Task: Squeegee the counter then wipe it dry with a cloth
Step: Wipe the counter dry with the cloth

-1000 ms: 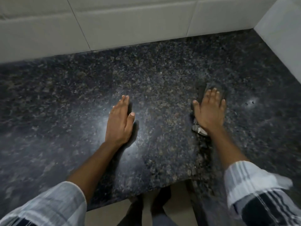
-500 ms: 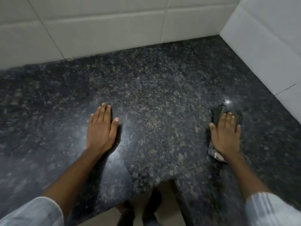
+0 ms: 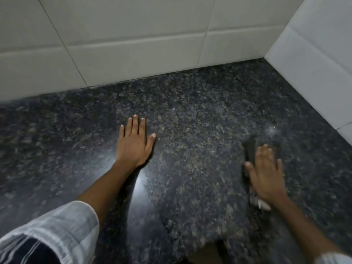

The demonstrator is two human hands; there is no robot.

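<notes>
A dark speckled granite counter (image 3: 190, 130) fills the view. My left hand (image 3: 134, 142) lies flat on it near the middle, palm down, fingers together, holding nothing. My right hand (image 3: 266, 174) presses flat on a dark cloth (image 3: 251, 149) at the right side of the counter; the hand is motion-blurred. The cloth sticks out beyond my fingertips, and a pale corner of it shows under my wrist. No squeegee is in view.
White tiled walls stand behind the counter (image 3: 133, 44) and on the right (image 3: 314, 63), meeting in a corner at the far right. The counter's front edge has a notch at the bottom middle (image 3: 205, 250), with floor below.
My right hand has slid the cloth to the right, toward the side wall. The view has swung right, and my left hand stays flat on the counter.
</notes>
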